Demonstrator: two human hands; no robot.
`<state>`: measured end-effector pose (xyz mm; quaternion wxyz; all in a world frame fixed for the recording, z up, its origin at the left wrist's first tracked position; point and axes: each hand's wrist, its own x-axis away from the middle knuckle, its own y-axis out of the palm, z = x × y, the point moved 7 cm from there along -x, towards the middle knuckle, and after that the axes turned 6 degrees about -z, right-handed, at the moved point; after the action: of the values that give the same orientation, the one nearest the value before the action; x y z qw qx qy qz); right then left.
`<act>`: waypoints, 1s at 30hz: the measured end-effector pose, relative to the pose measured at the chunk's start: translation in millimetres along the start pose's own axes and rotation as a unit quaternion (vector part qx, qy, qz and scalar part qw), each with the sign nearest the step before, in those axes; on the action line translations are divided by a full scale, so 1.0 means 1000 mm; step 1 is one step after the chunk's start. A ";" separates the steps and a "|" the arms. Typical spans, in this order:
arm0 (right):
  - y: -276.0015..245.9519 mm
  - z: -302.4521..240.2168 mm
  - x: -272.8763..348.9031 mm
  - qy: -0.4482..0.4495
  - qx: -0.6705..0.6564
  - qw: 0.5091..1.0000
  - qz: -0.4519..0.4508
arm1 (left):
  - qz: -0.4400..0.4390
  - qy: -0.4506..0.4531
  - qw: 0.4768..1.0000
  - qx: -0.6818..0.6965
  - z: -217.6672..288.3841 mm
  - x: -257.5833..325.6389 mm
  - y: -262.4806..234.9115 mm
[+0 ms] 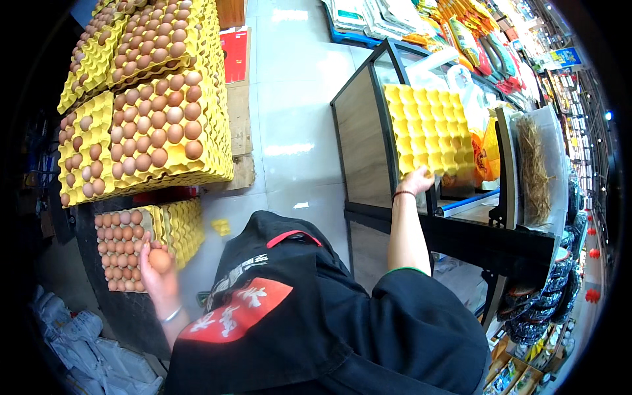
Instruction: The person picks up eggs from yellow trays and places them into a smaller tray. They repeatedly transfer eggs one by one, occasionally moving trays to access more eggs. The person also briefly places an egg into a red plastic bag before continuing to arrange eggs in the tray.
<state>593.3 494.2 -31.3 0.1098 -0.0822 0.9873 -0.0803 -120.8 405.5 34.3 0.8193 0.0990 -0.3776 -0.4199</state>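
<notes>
A brown egg (pixel 160 261) rests in my left hand (pixel 158 282), whose fingers curl round it. That hand is beside a low stack of trays whose top egg tray (pixel 99 214) is full of brown eggs. On my right, my right hand (pixel 415 182) grips the near edge of an empty yellow egg tray (pixel 428 125). The tray is tilted up over a dark-framed stand, and its cups face me. My right fingertips are partly hidden at the tray's edge.
Tall stacks of yellow trays (pixel 214 125) with eggs rise at the far left. The dark-framed stand (pixel 361 125) has wood-look panels, with plastic bags (pixel 486 155) and a straw-filled box (pixel 534 171) on it. A yellow scrap (pixel 220 227) lies on the tiled floor.
</notes>
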 end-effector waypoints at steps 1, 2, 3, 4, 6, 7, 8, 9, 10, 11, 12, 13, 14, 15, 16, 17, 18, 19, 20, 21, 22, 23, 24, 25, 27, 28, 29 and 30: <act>-0.014 0.011 -0.007 0.019 0.014 0.999 0.039 | -0.001 -0.003 1.000 -0.005 -0.007 0.002 0.010; -0.024 0.016 -0.010 0.040 0.026 0.996 0.074 | 0.000 -0.004 1.000 -0.009 -0.012 0.004 0.017; -0.029 0.025 -0.014 0.086 0.018 0.993 0.082 | 0.012 -0.011 1.000 -0.001 -0.019 0.007 0.021; -0.032 0.031 -0.016 0.131 0.009 0.987 0.088 | -0.009 -0.012 1.000 0.004 -0.026 0.005 0.025; -0.029 0.063 -0.037 0.196 -0.034 0.979 0.047 | -0.042 -0.012 0.999 0.019 -0.040 0.001 0.020; -0.026 0.072 -0.035 0.255 0.037 0.966 0.030 | -0.028 -0.004 0.999 0.022 -0.047 -0.002 0.011; -0.019 0.051 -0.013 0.299 -0.051 0.953 -0.011 | -0.006 0.005 0.999 0.035 -0.050 0.009 0.019; -0.020 0.067 -0.023 0.293 -0.131 0.943 -0.083 | -0.054 -0.006 0.998 0.028 -0.053 0.011 0.034; -0.023 0.078 -0.032 0.333 -0.089 0.922 -0.175 | -0.085 -0.011 0.995 0.050 -0.059 0.013 0.045; -0.038 0.079 -0.047 0.323 -0.056 0.928 -0.176 | -0.107 -0.010 0.991 0.078 -0.062 0.021 0.064; -0.033 0.084 -0.037 0.339 -0.034 0.921 -0.191 | -0.072 -0.019 0.994 0.085 -0.056 0.018 0.067; -0.044 0.081 -0.043 0.340 -0.009 0.920 -0.197 | -0.063 -0.017 0.994 0.092 -0.055 0.023 0.069; -0.042 0.104 -0.064 0.307 -0.060 0.920 -0.236 | -0.073 -0.012 0.990 0.116 -0.049 0.025 0.069; -0.035 0.115 -0.068 0.385 -0.100 0.884 -0.245 | -0.066 -0.007 0.987 0.144 -0.048 0.027 0.063; -0.028 0.111 -0.070 0.391 -0.065 0.890 -0.226 | -0.068 0.002 0.983 0.170 -0.041 0.031 0.055; -0.024 0.103 -0.065 0.410 -0.083 0.886 -0.202 | -0.073 0.010 0.978 0.195 -0.038 0.032 0.045; -0.023 0.092 -0.063 0.378 -0.074 0.902 -0.195 | -0.075 0.019 0.974 0.212 -0.036 0.041 0.047; -0.023 0.091 -0.058 0.374 -0.066 0.904 -0.196 | -0.063 0.035 0.971 0.228 -0.034 0.054 0.046; -0.018 0.091 -0.055 0.378 -0.057 0.900 -0.209 | -0.058 0.047 0.966 0.246 -0.032 0.062 0.040; -0.016 0.090 -0.050 0.385 -0.049 0.894 -0.222 | -0.054 0.059 0.961 0.264 -0.029 0.070 0.034; -0.012 0.091 -0.044 0.391 -0.038 0.888 -0.237 | -0.047 0.069 0.957 0.278 -0.025 0.080 0.029; -0.011 0.094 -0.035 0.398 -0.031 0.882 -0.251 | -0.044 0.078 0.952 0.293 -0.019 0.090 0.022; -0.010 0.095 -0.024 0.403 -0.019 0.875 -0.268 | -0.041 0.087 0.946 0.309 -0.015 0.100 0.013; -0.008 0.095 -0.015 0.408 -0.007 0.867 -0.287 | -0.037 0.095 0.944 0.315 -0.014 0.110 0.001; -0.004 0.098 0.009 0.416 0.018 0.849 -0.327 | -0.031 0.130 0.934 0.331 -0.005 0.133 -0.021; -0.004 0.098 0.022 0.420 0.033 0.838 -0.346 | -0.026 0.149 0.929 0.339 -0.002 0.147 -0.034; -0.001 0.097 0.038 0.419 0.047 0.828 -0.370 | -0.017 0.172 0.922 0.346 0.000 0.162 -0.048; -0.005 0.103 0.053 0.428 0.062 0.814 -0.388 | -0.026 0.185 0.919 0.346 0.006 0.176 -0.052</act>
<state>566.9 465.4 -140.2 -0.3588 -0.4084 0.8140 -0.2046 -93.2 239.3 107.6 0.7779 0.4621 -0.3389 -0.2580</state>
